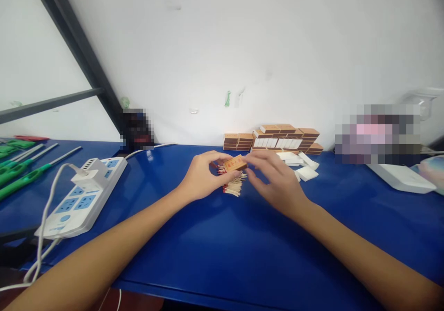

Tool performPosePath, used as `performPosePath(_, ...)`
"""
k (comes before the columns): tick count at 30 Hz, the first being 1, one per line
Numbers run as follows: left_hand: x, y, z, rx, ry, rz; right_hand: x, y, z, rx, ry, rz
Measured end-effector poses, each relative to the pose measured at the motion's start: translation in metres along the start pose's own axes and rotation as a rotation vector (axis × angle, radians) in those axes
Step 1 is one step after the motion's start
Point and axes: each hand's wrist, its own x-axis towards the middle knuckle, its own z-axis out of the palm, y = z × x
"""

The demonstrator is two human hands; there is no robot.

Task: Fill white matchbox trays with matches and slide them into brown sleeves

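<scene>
While green tools with metal rods lie at left, a white power strip sits beside them. The left hand grips a small orange matchbox, its red writing too small to read, over a pile of matches, hiding some. The right hand bends its fingers at the box's right end; I can't tell if they pinch it. Behind are stacked matchboxes, then white trays

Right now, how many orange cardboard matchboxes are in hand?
1: the orange cardboard matchbox in the left hand, beside the right hand, over red-tipped wooden matches; others could be hidden.
</scene>
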Motion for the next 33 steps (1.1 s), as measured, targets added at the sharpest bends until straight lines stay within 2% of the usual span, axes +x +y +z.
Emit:
performPosePath(2,0.001,-0.002,0.000,-0.006,0.023,0.031,-0.001,-0.004,0.002,0.219,0.003,0.293)
performPosePath(4,0.000,-0.005,0.001,0.014,0.036,0.098,-0.002,-0.007,0.002,0.441,-0.063,0.518)
performPosePath(6,-0.001,-0.007,0.002,0.036,0.047,0.153,-0.003,-0.009,0.003,0.593,-0.116,0.627)
performPosePath(8,-0.001,-0.008,0.003,0.050,0.059,0.182,-0.003,-0.010,0.002,0.670,-0.116,0.694)
performPosePath(11,-0.002,-0.008,0.003,0.058,0.048,0.199,-0.003,-0.013,0.001,0.727,-0.153,0.747)
performPosePath(15,-0.005,-0.008,0.006,0.060,0.003,0.241,-0.002,-0.017,0.001,0.780,-0.243,0.729)
performPosePath(18,-0.006,-0.009,0.008,0.079,-0.043,0.265,-0.003,-0.011,0.004,0.746,-0.226,0.795)
performPosePath(22,-0.005,-0.011,0.008,0.113,-0.042,0.226,-0.004,0.000,0.006,0.690,-0.126,0.917)
performPosePath(26,-0.002,-0.014,0.006,0.128,0.015,0.152,-0.001,0.009,0.001,0.657,-0.017,0.956)
performPosePath(29,-0.001,-0.016,0.005,0.142,0.055,0.131,0.008,0.020,-0.011,0.574,0.071,0.954)
performPosePath(33,-0.002,-0.016,0.005,0.174,0.040,0.145,0.022,0.051,-0.044,0.370,0.299,0.891)
